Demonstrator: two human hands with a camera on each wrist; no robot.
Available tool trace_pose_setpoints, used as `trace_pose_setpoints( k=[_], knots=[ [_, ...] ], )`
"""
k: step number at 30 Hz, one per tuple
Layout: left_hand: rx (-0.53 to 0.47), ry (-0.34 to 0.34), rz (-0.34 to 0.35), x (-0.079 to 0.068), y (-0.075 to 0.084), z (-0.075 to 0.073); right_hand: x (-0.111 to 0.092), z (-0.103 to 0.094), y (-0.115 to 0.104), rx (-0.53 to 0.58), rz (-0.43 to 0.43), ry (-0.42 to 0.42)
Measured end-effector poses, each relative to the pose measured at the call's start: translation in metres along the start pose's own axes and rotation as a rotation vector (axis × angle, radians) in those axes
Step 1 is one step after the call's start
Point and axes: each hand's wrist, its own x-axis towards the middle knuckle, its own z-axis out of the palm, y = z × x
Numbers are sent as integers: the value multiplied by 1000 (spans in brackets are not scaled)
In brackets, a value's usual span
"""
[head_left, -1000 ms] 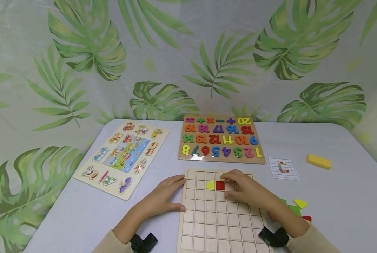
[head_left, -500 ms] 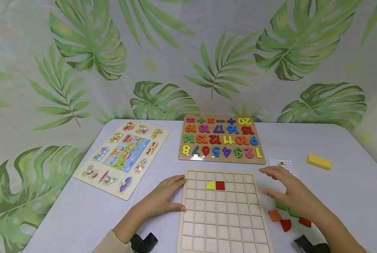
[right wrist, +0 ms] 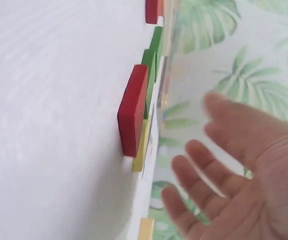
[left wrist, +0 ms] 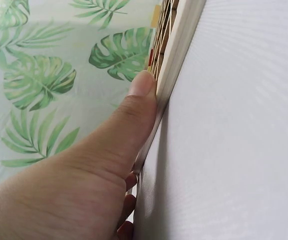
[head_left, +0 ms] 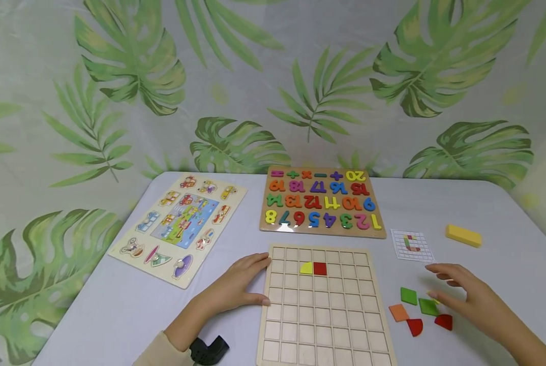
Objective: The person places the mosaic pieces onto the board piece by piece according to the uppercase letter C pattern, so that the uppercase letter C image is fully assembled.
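Grid board [head_left: 323,298] pale wood; inset quarter-circle [head_left: 306,268] yellow, inset square [head_left: 320,268] red. Loose tiles [head_left: 408,296] at right green, orange, red, yellow. Bench [head_left: 236,231] white; backdrop [head_left: 236,96] whitish, green-leaf print.

The gridded board [head_left: 321,335] looks from here to be pale, matt wood, the loose tiles [head_left: 408,296] smooth, the number board [head_left: 306,210] glossy enough to flash back the light, the little pattern card [head_left: 412,246] paper, the black wrist device [head_left: 209,351] plastic, and the counter [head_left: 94,325] dressed in matt white cloth [left wrist: 233,125].

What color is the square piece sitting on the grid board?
The square piece is red; the head view shows it best.
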Motion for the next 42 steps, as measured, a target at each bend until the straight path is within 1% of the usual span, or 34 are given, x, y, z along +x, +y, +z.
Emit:
trace_pose_setpoints(
  k=[4, 6, 8, 15, 23, 29, 32, 34, 36, 39, 42],
  knots=[
    [6, 0, 3, 1, 1, 0, -4, 3, 18, -9, 55, -82],
    [11, 3, 6, 1, 0, 0, -4, 4, 24, -2, 77, -130],
    [14, 3, 7, 1, 1, 0, -4, 5, 26, 10, 84, -159],
    [11, 2, 3, 1, 1, 0, -3, 8, 27, 11, 47, -160],
    [5, 4, 2, 0, 2, -1, 1, 9, 22, 3, 99, -184],
    [1, 1, 0, 0, 2, -1, 2, 8, 18, -38, 125, -141],
    [2, 0, -3, 1, 3, -2, 4, 7, 13, -48, 119, -109],
    [2, -1, -4, 1, 3, -2, 5, 7, 7, -60, 90, -66],
    [-1, -2, -5, 1, 3, -2, 8, 6, 0, -72, 38, -1],
    [-9, -1, -7, 1, 3, -2, 13, 5, -15, -82, -31, 75],
    [-12, -1, -6, 1, 3, -1, 19, 6, -32, -72, -110, 126]
  ],
)
